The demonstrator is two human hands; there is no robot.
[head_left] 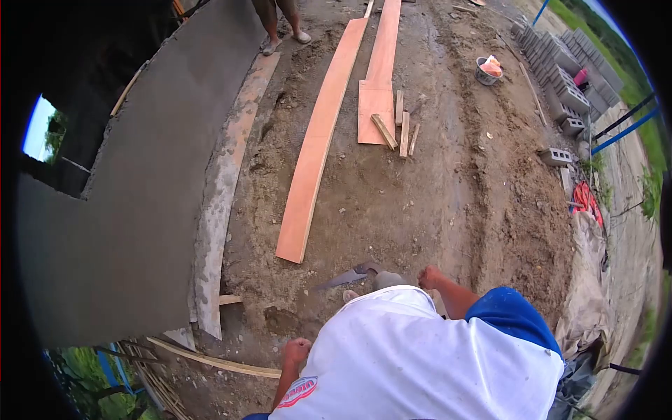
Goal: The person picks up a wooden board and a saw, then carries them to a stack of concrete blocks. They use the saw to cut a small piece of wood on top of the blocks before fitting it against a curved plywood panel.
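My left hand (297, 350) hangs low beside the white shirt, its fingers curled in and nothing visible in them. On the other side, my right hand (429, 276) is curled closed as well, apart from any tool. A handsaw (348, 277) lies on the dirt by my feet, left of my right hand, its handle close to a shoe. Ahead of me a long reddish plywood strip (318, 154) rests on the ground. Beside it is another plywood piece (376, 94), with short wood offcuts (404, 133) on and next to its near end.
A grey plastered wall (140, 189) runs along the left, with a concrete ledge (227, 175) at its base. Another person's legs (280, 21) are at the top. A bucket (488, 71) and stacked concrete blocks (563, 77) stand to the right. A wooden strip (217, 358) lies lower left.
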